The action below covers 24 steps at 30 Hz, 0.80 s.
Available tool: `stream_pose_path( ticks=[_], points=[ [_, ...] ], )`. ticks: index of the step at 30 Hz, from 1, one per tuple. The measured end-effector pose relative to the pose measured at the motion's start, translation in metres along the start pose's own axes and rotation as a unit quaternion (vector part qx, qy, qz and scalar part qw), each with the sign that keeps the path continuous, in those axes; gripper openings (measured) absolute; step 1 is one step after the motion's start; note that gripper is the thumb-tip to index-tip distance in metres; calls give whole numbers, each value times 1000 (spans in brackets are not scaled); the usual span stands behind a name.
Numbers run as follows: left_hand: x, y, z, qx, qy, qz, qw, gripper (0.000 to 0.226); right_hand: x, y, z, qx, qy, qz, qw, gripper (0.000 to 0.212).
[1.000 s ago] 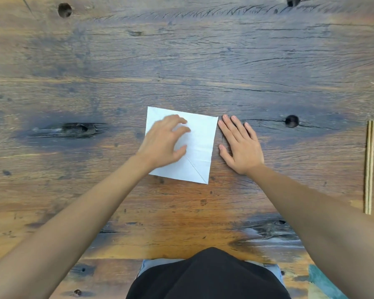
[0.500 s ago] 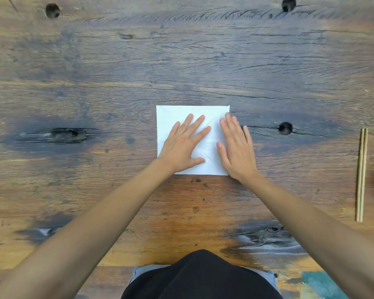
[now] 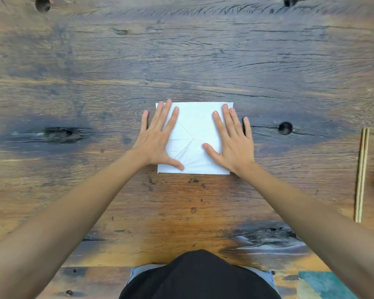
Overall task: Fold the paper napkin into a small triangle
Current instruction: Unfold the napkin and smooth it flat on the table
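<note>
A white square paper napkin (image 3: 195, 123) lies flat on the wooden table, its edges square to me, with faint crease lines running through its middle. My left hand (image 3: 158, 139) rests palm down on the napkin's left side, fingers spread, the little finger off the paper on the wood. My right hand (image 3: 231, 141) lies flat on the right side in the same way, fingers spread, its little finger past the right edge. Neither hand grips anything.
The table (image 3: 181, 50) is rough dark wood with knot holes (image 3: 285, 127) and cracks. A pair of wooden chopsticks (image 3: 361, 175) lies lengthwise at the far right. My dark clothing (image 3: 199, 277) shows at the near edge.
The napkin was turned from a tilted position to square with me. Both hands then slid apart from its middle to its left and right sides, palms flat.
</note>
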<state>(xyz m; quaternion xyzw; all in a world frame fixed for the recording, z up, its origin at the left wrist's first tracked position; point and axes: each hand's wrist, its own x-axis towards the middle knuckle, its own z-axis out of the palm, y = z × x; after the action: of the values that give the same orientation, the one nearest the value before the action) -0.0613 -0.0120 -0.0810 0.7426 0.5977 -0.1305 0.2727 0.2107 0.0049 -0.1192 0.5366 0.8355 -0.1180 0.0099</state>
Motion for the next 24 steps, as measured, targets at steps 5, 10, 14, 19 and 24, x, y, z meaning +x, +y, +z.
stream_pose_path(
  ticks=[5,10,14,19,24],
  points=[
    [-12,-26,0,18,6,1,1000,164,1,0,-2,0,-7,-1,1000,88],
    [-23,-33,-7,41,-1,-31,999,167,1,-2,-7,6,-23,-1,1000,88],
    [-29,-14,-12,14,47,-15,999,132,-7,1,-16,29,-5,-17,999,84],
    [-25,23,-4,62,61,126,988,106,-32,1,-18,35,4,-58,998,84],
    [-19,20,-3,61,-21,71,995,145,-37,17,-23,36,-51,-65,996,98]
  ],
)
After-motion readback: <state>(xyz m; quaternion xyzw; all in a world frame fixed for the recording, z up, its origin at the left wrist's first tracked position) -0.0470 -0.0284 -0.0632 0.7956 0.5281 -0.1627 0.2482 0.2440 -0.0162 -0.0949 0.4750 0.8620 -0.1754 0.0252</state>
